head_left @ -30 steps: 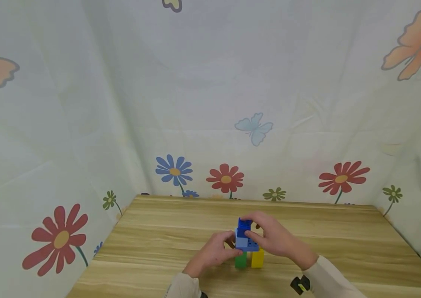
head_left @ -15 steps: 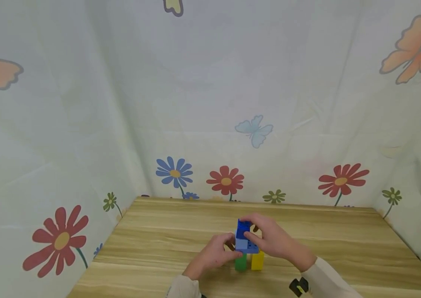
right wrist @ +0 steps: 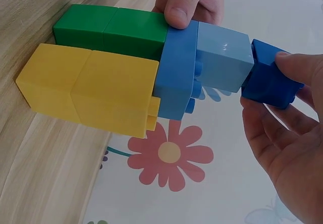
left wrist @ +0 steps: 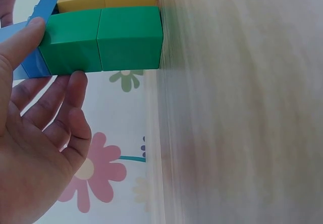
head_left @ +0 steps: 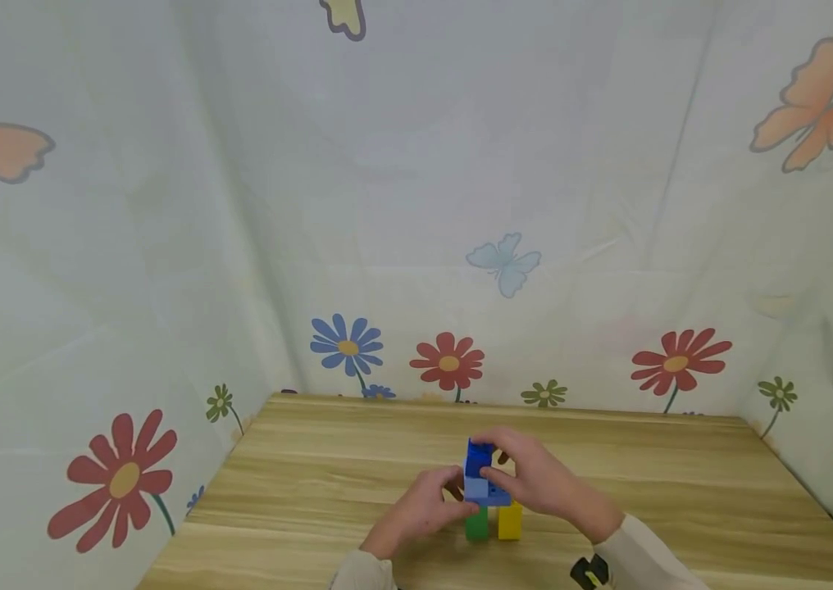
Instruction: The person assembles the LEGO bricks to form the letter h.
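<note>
Two green blocks (right wrist: 111, 30) form one column on the table, and two yellow blocks (right wrist: 91, 90) form another beside it. A medium blue brick (right wrist: 176, 72) bridges both tops. On its green-side end stands a light blue block (right wrist: 224, 55). My left hand (head_left: 424, 504) steadies the bridge, thumb on the near side of the medium blue brick and fingers behind. Between thumb and fingers, my right hand (head_left: 538, 475) pinches a dark blue block (right wrist: 272, 75) at the top of the light blue one. In the right wrist view it sits slightly tilted, with a thin gap along one edge.
The wooden table (head_left: 328, 442) extends on all sides of the bricks. A white cloth (head_left: 387, 205) printed with flowers and butterflies hangs behind and at both sides. A small black and yellow item (head_left: 589, 571) shows by the right sleeve.
My right hand has shifted slightly left with the dark blue block, which now lines up more closely over the light blue block. My left hand keeps its hold. The head view has tilted up slightly.
</note>
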The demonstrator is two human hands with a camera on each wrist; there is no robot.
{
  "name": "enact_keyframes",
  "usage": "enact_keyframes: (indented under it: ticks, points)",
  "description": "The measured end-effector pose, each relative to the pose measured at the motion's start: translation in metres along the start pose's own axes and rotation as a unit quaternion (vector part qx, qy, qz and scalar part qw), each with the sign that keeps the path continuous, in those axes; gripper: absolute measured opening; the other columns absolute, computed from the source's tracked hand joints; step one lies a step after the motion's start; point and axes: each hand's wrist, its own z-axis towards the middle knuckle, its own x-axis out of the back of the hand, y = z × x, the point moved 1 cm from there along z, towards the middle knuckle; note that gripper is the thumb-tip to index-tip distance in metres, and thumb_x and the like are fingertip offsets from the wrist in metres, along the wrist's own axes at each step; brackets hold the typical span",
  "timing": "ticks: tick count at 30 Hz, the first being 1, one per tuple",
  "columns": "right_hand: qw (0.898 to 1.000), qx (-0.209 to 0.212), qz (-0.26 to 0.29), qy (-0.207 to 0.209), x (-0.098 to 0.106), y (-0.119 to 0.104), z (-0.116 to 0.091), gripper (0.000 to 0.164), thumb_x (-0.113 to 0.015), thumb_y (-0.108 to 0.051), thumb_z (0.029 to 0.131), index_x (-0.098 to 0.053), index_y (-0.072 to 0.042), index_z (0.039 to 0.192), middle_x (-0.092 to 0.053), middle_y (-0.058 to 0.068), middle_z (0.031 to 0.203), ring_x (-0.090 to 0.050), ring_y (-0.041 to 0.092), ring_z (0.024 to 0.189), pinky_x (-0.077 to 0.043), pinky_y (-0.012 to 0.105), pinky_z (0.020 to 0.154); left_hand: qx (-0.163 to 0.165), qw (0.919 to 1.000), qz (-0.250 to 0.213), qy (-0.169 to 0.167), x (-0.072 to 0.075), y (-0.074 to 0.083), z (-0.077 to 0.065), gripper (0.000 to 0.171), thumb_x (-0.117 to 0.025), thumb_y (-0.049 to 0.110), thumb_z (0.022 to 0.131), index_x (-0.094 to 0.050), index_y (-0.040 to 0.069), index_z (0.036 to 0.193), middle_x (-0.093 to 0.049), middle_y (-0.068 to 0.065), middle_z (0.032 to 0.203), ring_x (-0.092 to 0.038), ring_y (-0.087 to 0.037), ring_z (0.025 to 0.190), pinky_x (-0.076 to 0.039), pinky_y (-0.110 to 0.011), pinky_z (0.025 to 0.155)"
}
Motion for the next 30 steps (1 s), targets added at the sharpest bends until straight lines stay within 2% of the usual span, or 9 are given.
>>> enact_keyframes:
  ticks: [13, 25, 30]
  points:
    - [1.0, 0.007, 0.003, 0.001, 0.001, 0.0, -0.0005, 0.035, -0.066, -0.012, 0.089, -0.055, -0.01, 0.123, -0.06, -0.002, 0.111, -0.057, 0.011, 0.09, -0.052, 0.029, 0.075, 0.015, 0.9999, 0.0, 0.0, 0.0002, 0.0041, -0.0012, 0.023, -0.069, 0.036, 0.086, -0.064, 0.026, 0.106, -0.062, 0.015, 0.093, -0.056, -0.007, 0.085, -0.047, -0.027, 0.072]
    - [1.0, 0.014, 0.013, 0.0, 0.0009, -0.0006, 0.0005, 0.034, -0.065, -0.012, 0.09, -0.055, -0.009, 0.123, -0.06, -0.002, 0.112, -0.058, 0.011, 0.092, -0.052, 0.028, 0.077, 0.013, 0.9999, 0.005, -0.004, 0.0007, 0.004, -0.0001, 0.025, -0.069, 0.036, 0.086, -0.064, 0.024, 0.107, -0.063, 0.015, 0.092, -0.056, -0.007, 0.085, -0.047, -0.026, 0.074]
    - [1.0, 0.0, 0.026, -0.003, -0.0003, -0.0005, 0.001, 0.034, -0.064, -0.012, 0.091, -0.054, -0.007, 0.124, -0.059, 0.0, 0.114, -0.059, 0.014, 0.096, -0.052, 0.027, 0.078, 0.009, 0.9999, 0.01, -0.004, 0.0008, 0.0061, -0.0006, 0.025, -0.068, 0.037, 0.087, -0.063, 0.023, 0.108, -0.062, 0.015, 0.093, -0.056, -0.006, 0.085, -0.047, -0.026, 0.075]
